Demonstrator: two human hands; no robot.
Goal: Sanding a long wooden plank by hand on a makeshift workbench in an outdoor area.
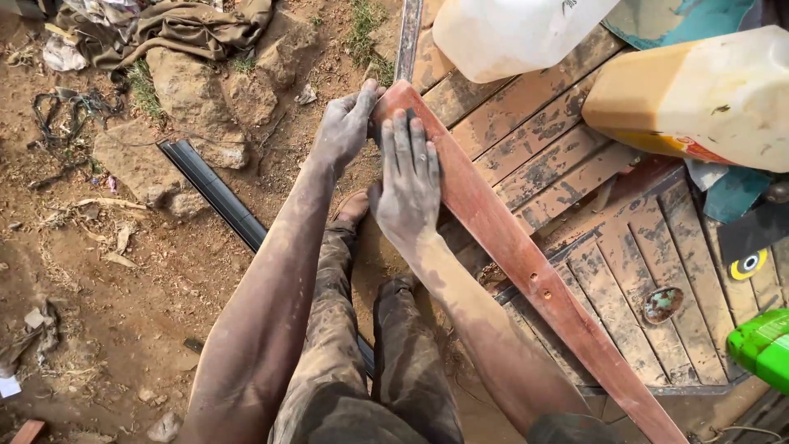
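Ground, far left: bare dirt, stones, crumpled cloth (177,29), black channel strip (215,194).
Left hand (345,125): curled round the upper end of the reddish wooden plank (526,267), gripping its edge.
Right hand (408,181): flat, fingers spread, pressed on the plank face.
Plank: slants across the worn wooden counter (534,140); two small holes show mid-length.
Progress: plank steadied; surface possibly part-smoothed, hard to judge.
Right edge: pale jerrycans (699,99), green tool (764,349), both cut off.
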